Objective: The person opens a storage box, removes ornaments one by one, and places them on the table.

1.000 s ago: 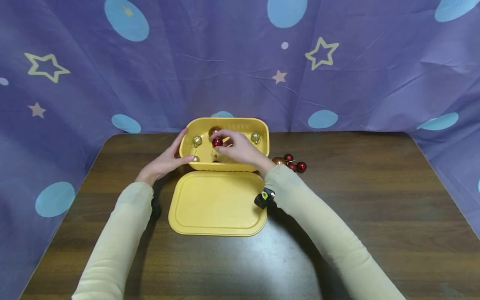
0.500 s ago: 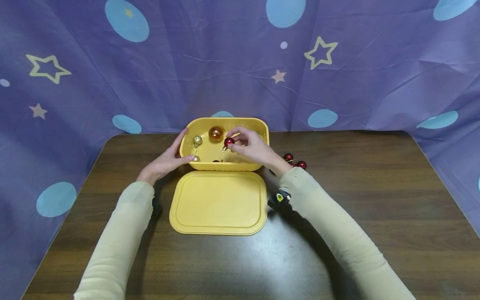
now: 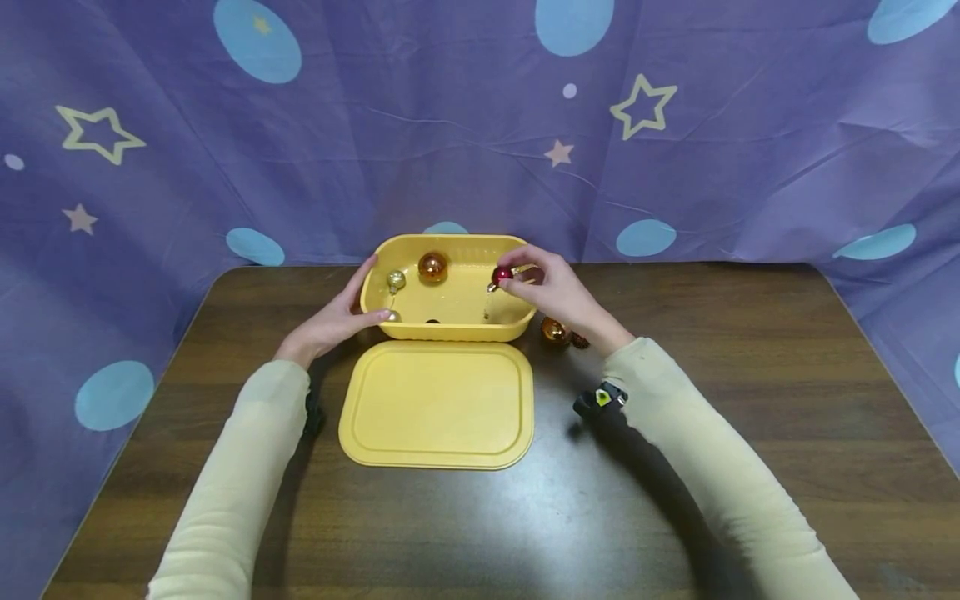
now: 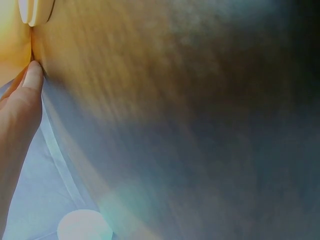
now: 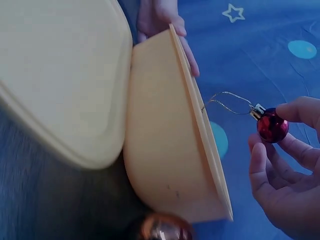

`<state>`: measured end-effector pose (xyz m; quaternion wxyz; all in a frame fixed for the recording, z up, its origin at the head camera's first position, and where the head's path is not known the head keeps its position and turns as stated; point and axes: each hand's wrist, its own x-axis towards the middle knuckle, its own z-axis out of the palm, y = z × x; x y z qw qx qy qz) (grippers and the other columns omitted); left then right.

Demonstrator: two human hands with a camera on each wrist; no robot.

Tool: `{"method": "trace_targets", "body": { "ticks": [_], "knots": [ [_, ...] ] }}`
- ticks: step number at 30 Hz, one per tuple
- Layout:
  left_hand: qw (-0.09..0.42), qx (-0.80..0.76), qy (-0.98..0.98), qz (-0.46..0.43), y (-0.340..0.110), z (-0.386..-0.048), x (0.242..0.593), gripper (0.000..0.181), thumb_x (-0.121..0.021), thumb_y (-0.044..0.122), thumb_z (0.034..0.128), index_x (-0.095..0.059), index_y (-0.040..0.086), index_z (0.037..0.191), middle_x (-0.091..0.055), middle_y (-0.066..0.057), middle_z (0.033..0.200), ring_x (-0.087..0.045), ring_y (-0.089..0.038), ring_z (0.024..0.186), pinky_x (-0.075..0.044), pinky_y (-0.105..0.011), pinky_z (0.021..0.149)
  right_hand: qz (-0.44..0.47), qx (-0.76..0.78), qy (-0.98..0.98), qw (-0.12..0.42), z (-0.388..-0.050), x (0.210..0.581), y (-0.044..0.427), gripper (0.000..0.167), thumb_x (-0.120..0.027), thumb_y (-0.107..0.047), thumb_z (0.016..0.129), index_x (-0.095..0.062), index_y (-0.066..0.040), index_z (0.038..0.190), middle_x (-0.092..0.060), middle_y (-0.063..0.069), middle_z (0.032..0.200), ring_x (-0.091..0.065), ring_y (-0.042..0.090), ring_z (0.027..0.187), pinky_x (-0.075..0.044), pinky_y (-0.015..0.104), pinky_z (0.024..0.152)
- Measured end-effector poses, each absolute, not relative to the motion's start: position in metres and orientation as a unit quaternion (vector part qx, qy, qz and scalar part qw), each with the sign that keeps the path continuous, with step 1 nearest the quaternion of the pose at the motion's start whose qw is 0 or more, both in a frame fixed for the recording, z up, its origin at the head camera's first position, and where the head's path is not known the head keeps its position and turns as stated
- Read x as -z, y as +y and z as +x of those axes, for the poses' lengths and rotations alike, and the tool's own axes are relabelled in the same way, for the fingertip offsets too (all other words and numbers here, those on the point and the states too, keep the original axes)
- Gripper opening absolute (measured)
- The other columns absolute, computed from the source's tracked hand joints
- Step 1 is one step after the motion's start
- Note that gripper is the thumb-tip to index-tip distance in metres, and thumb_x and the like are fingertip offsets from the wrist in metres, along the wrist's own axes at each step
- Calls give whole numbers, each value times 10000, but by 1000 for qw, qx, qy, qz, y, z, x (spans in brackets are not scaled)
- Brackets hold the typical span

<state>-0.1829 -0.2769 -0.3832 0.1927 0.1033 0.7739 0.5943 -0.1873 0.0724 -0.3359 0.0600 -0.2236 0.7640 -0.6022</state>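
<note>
My right hand (image 3: 562,292) pinches a small red Christmas bauble (image 5: 272,126) between thumb and fingertips, above the right end of a yellow plastic box (image 3: 457,333). The bauble's gold cap and string loop (image 5: 230,102) point away from the fingers. My left hand (image 3: 330,321) holds the box's left end, thumb over the front rim, fingers along the outer side. Inside lie an orange bauble (image 3: 432,267), a small gold bauble (image 3: 396,280), another pale one (image 3: 393,316) by the left thumb, and a dark one (image 3: 432,322) mostly hidden by the front wall.
A yellow lid (image 3: 437,404) lies flat on the wooden table (image 3: 450,533), just in front of the box. Right of the box sits an orange bauble (image 3: 555,331), with a dark red one (image 3: 579,340) partly behind my right wrist. A purple curtain (image 3: 465,125) hangs behind the table.
My right hand has moved rightward with the red bauble, from the middle of the box to its right end. The orange bauble inside is uncovered. My left hand stays put.
</note>
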Motion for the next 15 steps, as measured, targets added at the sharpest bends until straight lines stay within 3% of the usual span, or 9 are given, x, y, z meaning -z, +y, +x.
{"method": "trace_targets", "body": {
  "ticks": [6, 15],
  "knots": [
    [193, -588, 779, 101, -277, -184, 384, 925, -605, 64, 954, 41, 342, 1554, 65, -25, 1607, -192, -285, 1409, -191, -438, 1118, -200, 580, 788, 53, -187, 334, 94, 265, -661, -43, 886, -623, 21, 1141, -642, 144, 1094, -613, 238, 913, -479, 274, 789],
    [193, -586, 780, 99, -277, -184, 383, 925, -606, 60, 953, 33, 355, 1553, 66, -12, 1608, -193, -285, 1408, -193, -432, 1117, -183, 574, 797, 37, -183, 334, 121, 277, -652, -32, 886, -618, 37, 1152, -628, 161, 1102, -587, 220, 947, -470, 272, 833]
  ]
}}
